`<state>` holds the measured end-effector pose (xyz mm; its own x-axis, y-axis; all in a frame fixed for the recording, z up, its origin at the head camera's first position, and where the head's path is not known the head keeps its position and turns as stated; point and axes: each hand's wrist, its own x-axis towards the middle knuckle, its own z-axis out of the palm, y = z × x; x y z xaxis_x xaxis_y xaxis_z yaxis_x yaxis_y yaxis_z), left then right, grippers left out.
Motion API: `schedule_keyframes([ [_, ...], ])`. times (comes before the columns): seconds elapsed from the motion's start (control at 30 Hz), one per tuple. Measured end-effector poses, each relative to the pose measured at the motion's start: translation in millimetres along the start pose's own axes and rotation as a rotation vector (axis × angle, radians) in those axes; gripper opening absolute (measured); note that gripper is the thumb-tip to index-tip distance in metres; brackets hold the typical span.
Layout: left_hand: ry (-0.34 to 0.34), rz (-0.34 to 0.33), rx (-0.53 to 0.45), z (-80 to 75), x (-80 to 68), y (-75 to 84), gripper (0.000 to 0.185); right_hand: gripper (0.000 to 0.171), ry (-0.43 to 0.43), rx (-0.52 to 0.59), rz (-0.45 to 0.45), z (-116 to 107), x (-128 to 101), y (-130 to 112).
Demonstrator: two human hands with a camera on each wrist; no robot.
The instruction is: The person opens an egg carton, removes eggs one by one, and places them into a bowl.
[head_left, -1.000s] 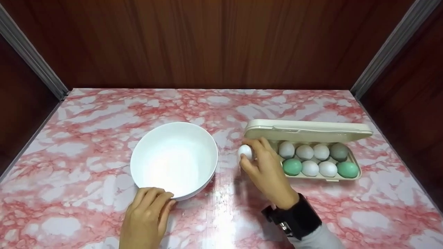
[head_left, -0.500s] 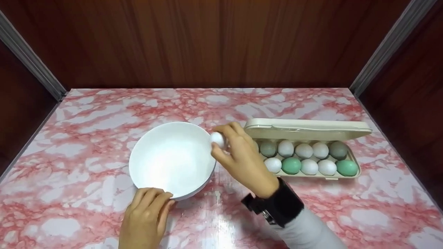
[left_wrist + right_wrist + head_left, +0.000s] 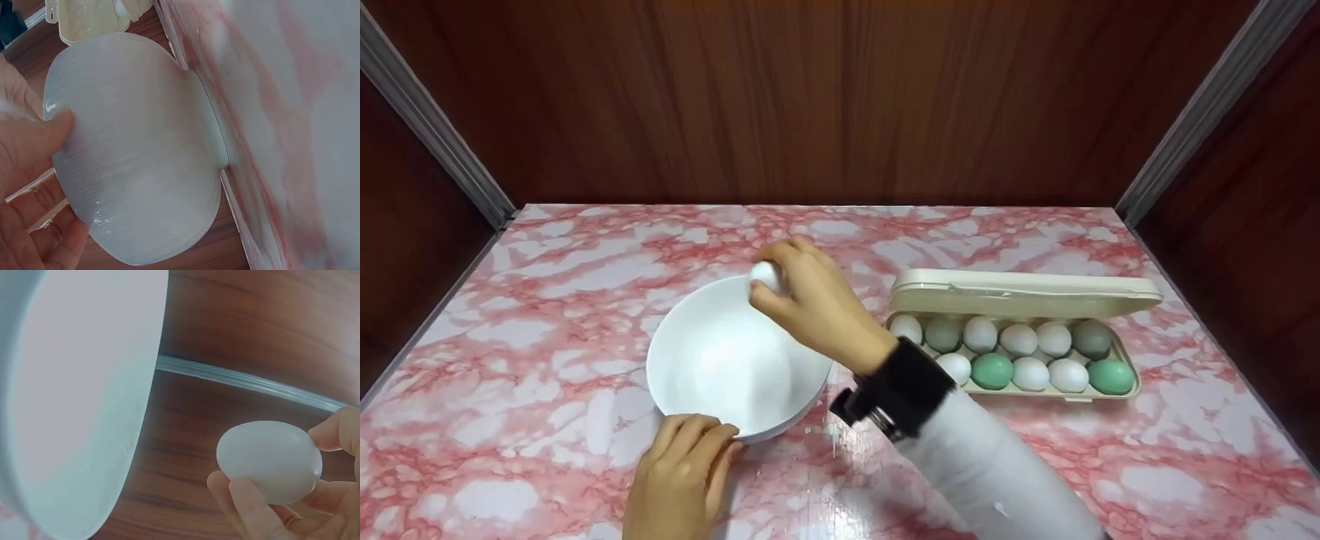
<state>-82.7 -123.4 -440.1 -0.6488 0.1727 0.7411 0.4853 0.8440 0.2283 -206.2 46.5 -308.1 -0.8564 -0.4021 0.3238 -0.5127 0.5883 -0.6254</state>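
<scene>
A white egg [image 3: 765,277] is pinched between the thumb and fingers of my right hand [image 3: 817,307], above the far right rim of a large white bowl [image 3: 720,367]. In the right wrist view the egg [image 3: 270,461] looks whole, with the bowl's inside [image 3: 84,399] beside it and apart from it. At the bowl's near rim my left hand [image 3: 679,472] grips the edge, its fingers over the rim. The left wrist view shows that thumb [image 3: 50,135] against the bowl's outer wall [image 3: 140,146]. No egg shows in the visible part of the bowl.
To the right stands a cream egg carton [image 3: 1027,285] with its lid raised. White, grey and green eggs [image 3: 992,371] fill its two visible rows, partly hidden by my right arm. A pink-and-white marbled tabletop [image 3: 510,420] lies beneath, with brown wood-grain panels [image 3: 840,105] around it.
My right hand has carried the white egg leftward from beside the carton to over the bowl's far rim. My left hand keeps its hold on the near rim.
</scene>
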Motion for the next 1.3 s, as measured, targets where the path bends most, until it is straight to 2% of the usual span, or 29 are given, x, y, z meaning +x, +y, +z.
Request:
schedule_keyframes([
  [0.17,0.072,0.124,-0.027,8.3,4.3,-5.4,0.052,0.028,-0.041,-0.056,0.018,4,21,1],
  [0.23,0.106,0.150,-0.041,8.9,3.6,-7.8,0.051,0.028,-0.069,-0.059,0.015,12,29,0],
  [0.3,0.116,0.134,-0.058,8.9,2.4,-7.7,0.052,0.028,-0.107,-0.054,0.023,20,37,0],
  [0.37,0.113,0.087,-0.049,4.2,-2.5,-8.0,0.053,0.029,-0.145,-0.057,0.022,34,43,-3],
  [0.47,0.114,0.050,-0.043,2.8,-5.5,-6.5,0.053,0.021,-0.183,-0.084,0.038,49,49,-4],
  [0.57,0.140,0.072,-0.052,6.8,-3.3,-6.1,0.052,0.014,-0.204,-0.093,0.059,57,53,-1],
  [0.73,0.145,0.125,-0.038,11.7,1.3,-9.2,0.054,0.015,-0.230,-0.100,0.108,62,57,9],
  [1.03,0.130,0.127,0.011,10.1,-0.3,-10.8,0.057,0.026,-0.319,-0.140,0.218,79,56,23],
  [1.17,0.131,0.127,0.012,10.6,0.9,-10.6,0.057,0.017,-0.361,-0.134,0.225,83,58,27],
  [1.3,0.133,0.138,0.000,11.8,2.2,-10.3,0.056,0.038,-0.407,-0.136,0.213,86,58,30],
])
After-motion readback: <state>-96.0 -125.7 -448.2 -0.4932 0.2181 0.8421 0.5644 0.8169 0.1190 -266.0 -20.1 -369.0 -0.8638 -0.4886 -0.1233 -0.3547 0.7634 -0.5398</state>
